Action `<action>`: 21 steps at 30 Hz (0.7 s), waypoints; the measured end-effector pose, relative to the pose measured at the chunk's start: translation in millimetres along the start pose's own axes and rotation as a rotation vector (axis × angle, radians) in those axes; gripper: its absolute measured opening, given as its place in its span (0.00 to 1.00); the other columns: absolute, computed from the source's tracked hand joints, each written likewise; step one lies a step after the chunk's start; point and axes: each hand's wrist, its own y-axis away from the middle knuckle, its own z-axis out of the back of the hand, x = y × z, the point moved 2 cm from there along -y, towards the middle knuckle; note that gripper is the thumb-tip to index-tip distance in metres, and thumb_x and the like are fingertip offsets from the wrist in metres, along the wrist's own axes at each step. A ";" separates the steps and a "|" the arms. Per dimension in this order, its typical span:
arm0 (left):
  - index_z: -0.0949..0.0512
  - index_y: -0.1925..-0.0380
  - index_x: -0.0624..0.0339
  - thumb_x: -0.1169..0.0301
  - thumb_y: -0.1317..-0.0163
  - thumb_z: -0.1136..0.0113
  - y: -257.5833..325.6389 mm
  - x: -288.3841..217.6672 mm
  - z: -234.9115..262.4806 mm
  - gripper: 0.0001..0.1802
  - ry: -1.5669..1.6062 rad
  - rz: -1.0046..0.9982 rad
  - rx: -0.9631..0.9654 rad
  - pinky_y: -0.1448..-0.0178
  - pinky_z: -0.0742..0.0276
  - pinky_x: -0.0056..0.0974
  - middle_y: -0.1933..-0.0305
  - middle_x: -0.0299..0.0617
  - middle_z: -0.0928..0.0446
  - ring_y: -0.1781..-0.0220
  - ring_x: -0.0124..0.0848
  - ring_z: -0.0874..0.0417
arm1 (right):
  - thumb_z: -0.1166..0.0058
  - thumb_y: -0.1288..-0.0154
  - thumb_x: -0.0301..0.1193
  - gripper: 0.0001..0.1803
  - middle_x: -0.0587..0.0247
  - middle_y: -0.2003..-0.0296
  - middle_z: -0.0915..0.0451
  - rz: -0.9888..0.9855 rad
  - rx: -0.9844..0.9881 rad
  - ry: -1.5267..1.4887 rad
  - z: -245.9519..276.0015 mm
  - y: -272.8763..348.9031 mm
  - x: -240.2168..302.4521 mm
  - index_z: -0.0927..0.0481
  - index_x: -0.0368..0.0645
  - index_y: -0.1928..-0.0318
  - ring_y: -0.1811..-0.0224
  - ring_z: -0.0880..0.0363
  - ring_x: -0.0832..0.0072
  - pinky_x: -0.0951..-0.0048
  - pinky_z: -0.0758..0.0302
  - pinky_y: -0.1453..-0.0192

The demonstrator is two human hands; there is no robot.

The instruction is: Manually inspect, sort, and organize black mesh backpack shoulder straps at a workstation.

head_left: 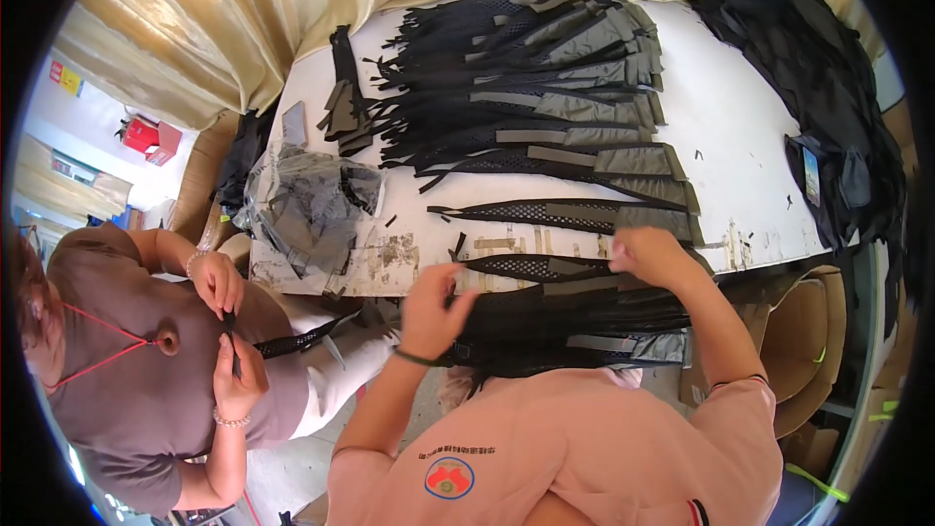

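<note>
In the head view, the white table (745, 127) is the landmark, with the person in the pink shirt (604, 438) at its near edge. A black mesh strip (511, 267) with a grey panel lies along that near edge. The right hand (651, 255) is bent over the strip's right part, thumb and fingertips pinched on it. The left hand (433, 310) is at the strip's left end, fingers curled; whether they grip it, I cannot tell.

Just off the table's near edge, in front of the person's body, is a bundle of black strips (575, 310). Across the table's middle, overlapping rows of similar strips (594, 83) reach toward its far edge. A clear plastic bag (312, 205) holding dark pieces sits at the table's left end, and dark garments (818, 78) are heaped at its right end. Beyond the far edge hangs a gold curtain (195, 19). Below the table's near right corner is a cardboard box (804, 341). Off its near left corner, a co-worker (146, 351) holds another mesh strip (292, 341) in both hands.
</note>
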 end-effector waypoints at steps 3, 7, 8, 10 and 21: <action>0.25 0.55 0.59 0.64 0.48 0.33 -18.8 -12.8 -38.5 0.21 -0.067 -0.538 0.113 0.54 0.24 0.41 0.59 0.47 0.23 0.58 0.43 0.21 | 0.38 0.47 0.35 0.14 0.53 0.67 0.23 0.150 -0.396 -0.169 13.5 -52.3 31.8 0.23 0.43 0.62 0.59 0.24 0.55 0.59 0.28 0.56; 0.25 0.53 0.57 0.59 0.45 0.37 -24.6 3.1 -67.7 0.22 -0.132 -0.271 0.492 0.46 0.28 0.44 0.49 0.51 0.26 0.47 0.47 0.25 | 0.36 0.50 0.34 0.17 0.56 0.62 0.27 0.290 -0.547 -0.172 -23.0 -113.3 42.9 0.22 0.44 0.58 0.54 0.30 0.57 0.62 0.31 0.51; 0.26 0.51 0.57 0.57 0.46 0.37 -21.7 6.5 -64.6 0.24 -0.050 -0.035 0.673 0.44 0.29 0.45 0.46 0.53 0.28 0.44 0.49 0.28 | 0.36 0.50 0.34 0.17 0.56 0.62 0.27 0.307 -0.542 -0.174 -26.2 -119.5 49.5 0.22 0.44 0.58 0.54 0.30 0.57 0.62 0.31 0.51; 0.26 0.51 0.56 0.57 0.47 0.36 -30.5 12.5 -51.0 0.25 0.042 0.098 0.705 0.43 0.30 0.45 0.45 0.52 0.28 0.43 0.49 0.28 | 0.36 0.50 0.34 0.15 0.56 0.61 0.27 0.335 -0.532 -0.058 -31.9 -130.1 59.9 0.20 0.45 0.61 0.54 0.29 0.58 0.62 0.31 0.53; 0.20 0.65 0.62 0.70 0.43 0.40 -100.7 80.2 -6.7 0.09 -0.117 -0.014 0.424 0.65 0.24 0.37 0.72 0.40 0.20 0.72 0.33 0.20 | 0.39 0.46 0.27 0.10 0.57 0.70 0.19 0.269 -0.177 -0.466 -27.8 -126.7 58.6 0.23 0.38 0.64 0.66 0.21 0.68 0.69 0.27 0.60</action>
